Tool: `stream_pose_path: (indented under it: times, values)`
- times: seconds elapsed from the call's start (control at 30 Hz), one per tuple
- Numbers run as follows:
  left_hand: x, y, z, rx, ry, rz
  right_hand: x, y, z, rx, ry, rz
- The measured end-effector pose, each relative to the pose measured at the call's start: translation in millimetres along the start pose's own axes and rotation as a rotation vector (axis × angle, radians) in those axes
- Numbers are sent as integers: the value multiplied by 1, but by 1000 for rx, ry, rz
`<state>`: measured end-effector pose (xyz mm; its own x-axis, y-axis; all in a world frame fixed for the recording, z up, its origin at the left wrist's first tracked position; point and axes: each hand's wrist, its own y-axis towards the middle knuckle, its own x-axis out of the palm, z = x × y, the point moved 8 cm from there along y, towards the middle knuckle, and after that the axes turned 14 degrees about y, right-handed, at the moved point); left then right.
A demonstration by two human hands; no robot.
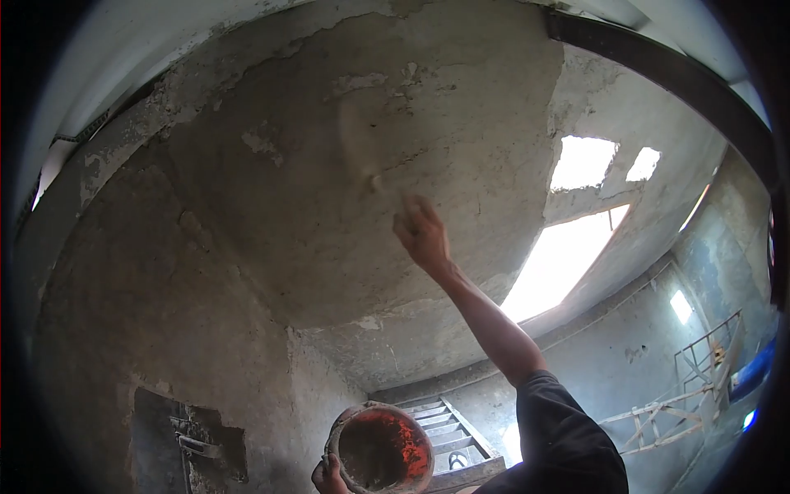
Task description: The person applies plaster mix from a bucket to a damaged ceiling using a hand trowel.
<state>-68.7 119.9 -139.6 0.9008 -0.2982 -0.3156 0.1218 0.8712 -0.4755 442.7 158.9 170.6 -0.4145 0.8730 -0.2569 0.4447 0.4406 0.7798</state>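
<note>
My right hand (422, 235) is raised against the rough grey wall (304, 214), with its fingers closed on a trowel (362, 152). Motion smears the trowel's pale blade, so whether it touches the wall is hard to judge. Low in the view, my left hand (329, 476) grips the rim of a round orange-red bucket (418, 449) from its left side. Grey mortar coats much of the bucket's inside. Patches of the wall look flaked and uneven around the trowel.
A wooden ladder-like frame (448, 424) stands beyond the bucket. Bright openings (568, 259) pierce the wall at right. Metal scaffolding (658, 420) stands at lower right near a blue object (753, 370). A recessed dark box (185, 440) sits at lower left; a dark beam (658, 70) crosses upper right.
</note>
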Motion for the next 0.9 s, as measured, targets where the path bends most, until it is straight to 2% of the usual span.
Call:
stream_pose_path:
  times: [0.03,0.1,0.13,0.2,0.33,0.4,0.43,0.5,0.63,0.7,0.77,0.9]
  values:
    - [-3,-4,4,4,2,30,-2,3,1,-3,3,-7]
    - [-3,-13,13,1,-1,58,-40,11,7,13,-148,364]
    - [-3,-17,20,5,-3,49,-46,19,8,14,-147,358]
    - [-6,-12,12,9,-2,43,-71,25,8,84,-117,579]
    - [-5,9,-16,73,98,12,-57,28,20,108,-169,576]
    - [-1,6,-10,102,89,-12,-24,21,19,67,-197,382]
    - [-3,1,-5,93,92,37,-17,12,17,67,-200,383]
    - [-5,0,-5,85,96,79,11,-2,5,-41,-214,116]
    - [-8,2,-5,102,46,79,1,-8,-5,-42,-115,96]
    - [-6,-6,7,92,-1,67,-27,5,2,21,-131,326]
    - [-6,-16,26,107,-40,50,-53,21,4,22,-252,471]
    - [-7,-26,37,118,-74,80,-75,52,10,46,-272,580]
